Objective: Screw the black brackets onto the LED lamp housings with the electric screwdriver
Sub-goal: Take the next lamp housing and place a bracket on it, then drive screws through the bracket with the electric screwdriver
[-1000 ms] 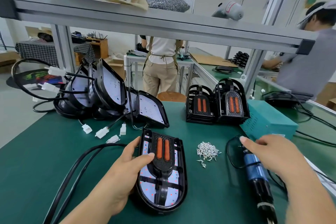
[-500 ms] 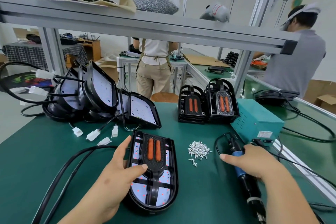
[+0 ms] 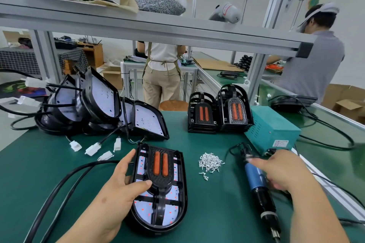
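Note:
An LED lamp housing (image 3: 160, 217) lies face up on the green mat (image 3: 217, 207), its white board dotted with red points. A black bracket (image 3: 161, 165) with two orange strips sits on top of it. My left hand (image 3: 118, 189) holds the housing's left rim, thumb pressed on the bracket. The electric screwdriver (image 3: 258, 189), blue and black, lies to the right with its tip toward me. My right hand (image 3: 280, 173), blurred, lies over its blue body with fingers curling round it.
A small heap of screws (image 3: 210, 162) lies between housing and screwdriver. Behind stand two bracket stacks (image 3: 203, 116), a teal power box (image 3: 276, 130), piled housings (image 3: 94, 100) with white connectors (image 3: 92, 148), and black cables (image 3: 65, 179). A shelf beam (image 3: 158, 29) runs overhead; two people work beyond.
My right hand came down from above the screwdriver onto its blue body. My left hand kept its hold on the housing. The view shifted slightly.

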`<state>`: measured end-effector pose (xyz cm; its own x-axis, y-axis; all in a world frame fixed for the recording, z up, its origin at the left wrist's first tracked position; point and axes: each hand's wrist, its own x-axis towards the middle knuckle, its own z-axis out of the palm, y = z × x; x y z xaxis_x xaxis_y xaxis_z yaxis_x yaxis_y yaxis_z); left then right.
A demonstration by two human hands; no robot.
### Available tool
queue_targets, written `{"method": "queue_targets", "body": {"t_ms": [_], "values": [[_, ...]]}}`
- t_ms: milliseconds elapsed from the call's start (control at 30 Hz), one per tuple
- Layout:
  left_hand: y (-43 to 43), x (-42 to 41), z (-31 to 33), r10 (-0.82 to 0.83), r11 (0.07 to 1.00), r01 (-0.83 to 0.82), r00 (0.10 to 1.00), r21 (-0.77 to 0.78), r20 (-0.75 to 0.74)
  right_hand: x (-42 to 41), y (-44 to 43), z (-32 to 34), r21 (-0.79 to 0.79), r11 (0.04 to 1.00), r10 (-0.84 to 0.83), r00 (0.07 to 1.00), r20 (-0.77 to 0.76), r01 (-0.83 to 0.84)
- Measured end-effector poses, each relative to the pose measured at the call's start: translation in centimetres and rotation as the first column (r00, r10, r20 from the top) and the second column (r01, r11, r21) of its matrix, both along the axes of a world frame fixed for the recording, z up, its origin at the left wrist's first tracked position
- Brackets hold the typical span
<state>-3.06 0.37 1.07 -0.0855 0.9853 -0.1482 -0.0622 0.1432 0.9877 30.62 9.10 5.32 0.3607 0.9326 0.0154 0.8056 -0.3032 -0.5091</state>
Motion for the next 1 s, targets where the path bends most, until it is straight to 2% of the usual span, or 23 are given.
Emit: {"method": "queue_targets", "body": {"t_ms": [100,133,167,267,367,467,533,633,733,800,833,867,900,933,967,1000], "values": [[0.1,0.0,-0.1,0.026,1.000,-0.026,1.000,0.006,-0.005,0.1,0.2,-0.2,0.205,0.966,-0.098,0.956,-0.277,0.159],[0.1,0.0,-0.1,0.032,0.999,-0.032,0.999,0.010,-0.010,0.2,0.2,-0.2,0.230,0.949,-0.123,0.924,-0.361,0.217],[0.2,0.0,-0.1,0.035,0.999,-0.035,0.999,0.010,-0.011,0.2,0.2,-0.3,0.230,0.943,-0.142,0.915,-0.377,0.241],[0.2,-0.1,0.0,0.029,1.000,-0.029,1.000,-0.006,-0.004,0.5,0.6,-0.9,0.136,0.980,-0.119,0.979,-0.168,0.143],[0.3,-0.1,-0.1,0.040,0.999,-0.040,0.999,-0.019,-0.005,0.1,0.7,-1.3,-0.085,0.995,0.046,0.998,0.038,-0.043],[0.4,-0.1,-0.2,0.051,0.998,-0.051,0.999,-0.023,0.004,-0.9,0.4,-1.0,-0.252,0.960,0.140,0.988,0.060,-0.120],[0.4,0.0,-0.2,0.057,0.998,-0.057,0.998,-0.018,0.001,-1.3,0.2,-1.0,-0.289,0.949,0.147,0.987,0.067,-0.122],[0.5,0.0,-0.1,0.063,0.998,-0.063,0.998,-0.002,-0.011,-0.8,0.2,-1.4,-0.195,0.977,0.077,0.995,-0.056,-0.086],[0.4,0.1,0.2,0.062,0.998,-0.062,0.998,0.004,-0.029,-0.1,0.5,-1.6,0.001,1.000,0.029,0.939,-0.342,-0.031],[0.4,0.1,0.2,0.058,0.998,-0.058,0.998,0.004,-0.038,0.3,0.7,-1.1,0.123,0.990,0.018,0.806,-0.592,0.068],[0.4,0.1,0.2,0.058,0.998,-0.058,0.997,0.002,-0.041,0.5,0.7,-0.7,0.151,0.980,0.027,0.665,-0.746,0.129],[0.3,0.1,0.3,0.059,0.998,-0.059,0.997,0.002,-0.046,0.6,0.6,-0.1,0.158,0.971,0.063,0.448,-0.892,0.178],[0.3,0.1,0.4,0.059,0.998,-0.059,0.997,0.000,-0.055,0.6,0.4,0.4,0.166,0.963,0.128,0.182,-0.975,0.211],[0.3,0.1,0.4,0.057,0.998,-0.057,0.996,0.000,-0.063,0.4,0.1,0.9,0.183,0.953,0.208,-0.085,-0.974,0.242],[0.3,0.1,0.4,0.055,0.998,-0.056,0.996,-0.004,-0.070,0.2,-0.2,1.1,0.205,0.939,0.289,-0.314,-0.904,0.275],[0.2,0.2,0.5,0.059,0.998,-0.059,0.995,-0.006,-0.076,-0.3,-0.3,1.2,0.221,0.924,0.353,-0.476,-0.805,0.312]]}}
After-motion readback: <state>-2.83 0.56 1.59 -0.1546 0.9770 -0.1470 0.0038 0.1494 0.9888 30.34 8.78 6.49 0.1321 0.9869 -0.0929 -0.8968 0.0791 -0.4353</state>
